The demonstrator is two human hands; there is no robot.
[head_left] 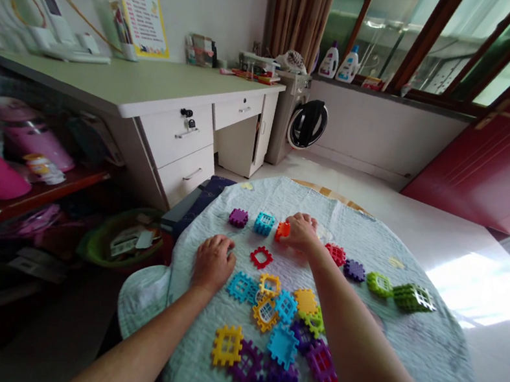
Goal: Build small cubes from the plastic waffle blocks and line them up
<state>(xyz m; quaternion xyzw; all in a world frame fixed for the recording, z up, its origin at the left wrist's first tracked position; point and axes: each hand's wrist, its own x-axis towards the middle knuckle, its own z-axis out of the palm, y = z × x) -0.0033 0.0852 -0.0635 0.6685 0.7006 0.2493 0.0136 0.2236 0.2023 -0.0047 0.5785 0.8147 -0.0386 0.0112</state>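
My right hand [301, 231] reaches over the far part of the cloth-covered table, its fingers closed around an orange block piece [282, 231]. Resting on the cloth at the left, my left hand [214, 263] has a small dark spot at its fingertips, too small to name. Between the hands lies a red open frame [261, 257]. A purple block [238, 217] and a blue block [264, 223] stand beyond my left hand. Right of my right hand, a red piece [335, 254], a dark purple piece [354, 270] and green pieces [379, 284] form a row.
Several loose yellow, blue, purple and green pieces, including a yellow one [227, 346], lie in the near middle of the table [406, 369]. A desk [169, 87], a washing machine [287, 118] and a red door [499, 148] stand beyond.
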